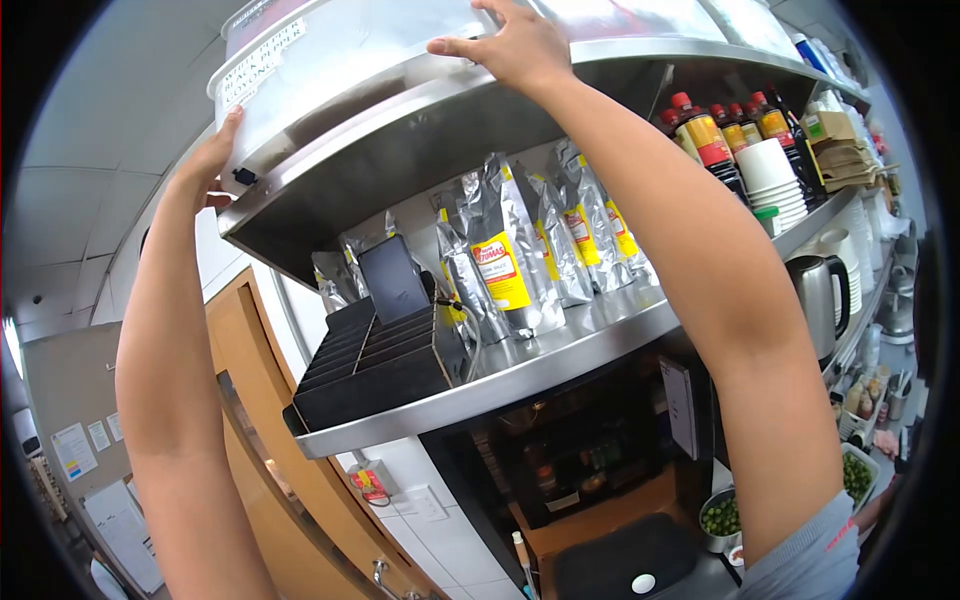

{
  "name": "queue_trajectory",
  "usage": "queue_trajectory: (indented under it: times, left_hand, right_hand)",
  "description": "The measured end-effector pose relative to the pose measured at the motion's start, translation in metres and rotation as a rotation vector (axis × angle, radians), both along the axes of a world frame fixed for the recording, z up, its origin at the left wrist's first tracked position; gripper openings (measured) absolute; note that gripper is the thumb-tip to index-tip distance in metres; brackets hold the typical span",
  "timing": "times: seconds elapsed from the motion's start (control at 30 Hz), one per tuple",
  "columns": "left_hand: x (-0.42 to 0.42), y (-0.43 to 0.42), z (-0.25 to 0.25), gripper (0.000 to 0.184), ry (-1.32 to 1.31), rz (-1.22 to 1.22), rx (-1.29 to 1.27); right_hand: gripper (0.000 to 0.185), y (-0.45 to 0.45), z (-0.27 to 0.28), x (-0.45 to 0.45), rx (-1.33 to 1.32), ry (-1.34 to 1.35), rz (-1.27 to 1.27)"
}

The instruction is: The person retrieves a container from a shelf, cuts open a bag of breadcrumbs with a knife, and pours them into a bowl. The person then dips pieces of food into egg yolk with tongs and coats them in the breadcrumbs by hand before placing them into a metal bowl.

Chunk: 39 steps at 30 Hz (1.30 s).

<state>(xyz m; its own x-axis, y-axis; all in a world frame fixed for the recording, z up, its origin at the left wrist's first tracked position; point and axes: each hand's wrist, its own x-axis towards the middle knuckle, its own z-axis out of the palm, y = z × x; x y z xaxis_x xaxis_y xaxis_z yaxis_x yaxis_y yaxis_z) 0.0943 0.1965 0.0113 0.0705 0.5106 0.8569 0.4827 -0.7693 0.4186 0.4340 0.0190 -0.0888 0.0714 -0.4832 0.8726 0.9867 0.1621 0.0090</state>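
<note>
A large translucent plastic storage box (pixel 350 65) sits on the top metal shelf, tilted in this view, with a printed label mentioning black pepper at its left end. My left hand (pixel 214 158) grips the box's left end, thumb up along the front and the other fingers partly hidden at the shelf corner. Toward the right end of the same box, my right hand (pixel 525 48) presses against it with thumb and fingers spread around its side. Some of those fingertips are cut off by the top of the view.
Below, a steel shelf (pixel 520 365) holds silver pouches (pixel 500 260), a black divided rack (pixel 375 360) and a dark tablet-like device (pixel 395 278). Sauce bottles (pixel 700 135), stacked white cups (pixel 770 180) and a kettle (pixel 815 300) stand right. A wooden door (pixel 250 420) is at left.
</note>
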Motion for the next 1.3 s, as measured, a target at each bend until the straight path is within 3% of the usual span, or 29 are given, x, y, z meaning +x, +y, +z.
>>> queue_trajectory:
  times: [0.07,0.13,0.27,0.4,0.47,0.53,0.6,0.67,0.7,0.83,1.13,1.23,1.3]
  left_hand:
    - [0.004,0.015,0.007,0.104,0.036,0.01,0.007]
    - [0.008,0.023,0.014,0.106,0.065,0.142,0.049]
    - [0.011,0.032,0.02,0.107,0.041,0.16,0.107]
    - [0.008,0.073,0.035,0.103,0.022,0.163,0.302]
    - [0.011,0.081,0.042,0.102,0.016,0.13,0.442]
    - [0.013,0.079,0.034,0.102,0.005,-0.004,0.43]
    - [0.016,0.075,0.035,0.091,-0.011,0.065,0.428]
    - [0.037,0.008,-0.021,0.076,-0.085,0.455,0.352]
    - [0.036,0.019,-0.011,0.066,-0.059,0.452,0.337]
    - [0.057,0.008,-0.046,0.068,0.025,0.377,0.398]
    - [0.06,-0.002,-0.057,0.065,0.047,0.389,0.372]
    - [0.053,-0.022,-0.09,0.063,0.235,0.537,0.452]
    - [0.043,-0.052,-0.14,0.062,0.207,0.516,0.633]
  right_hand:
    - [0.087,0.003,0.0,0.009,-0.098,0.005,-0.115]
    - [0.088,0.004,0.0,0.01,-0.109,0.029,-0.13]
    - [0.088,-0.002,-0.001,0.007,-0.185,0.09,-0.121]
    - [0.091,-0.002,0.006,0.01,-0.264,0.127,-0.153]
    - [0.125,-0.001,0.023,0.024,-0.36,0.06,-0.181]
    - [0.125,-0.008,0.026,0.023,-0.404,0.15,-0.185]
    - [0.118,-0.009,0.027,0.017,-0.525,0.21,-0.16]
    - [0.119,-0.006,0.024,0.016,-0.514,0.207,-0.154]
    - [0.117,-0.003,0.024,0.017,-0.478,0.215,-0.16]
    - [0.109,-0.002,0.029,0.021,-0.473,0.251,-0.093]
    - [0.098,-0.001,0.028,0.017,-0.452,0.296,-0.164]
    - [0.089,-0.008,0.023,0.012,-0.497,0.299,-0.163]
    - [0.081,-0.006,0.013,0.017,-0.438,0.263,-0.174]
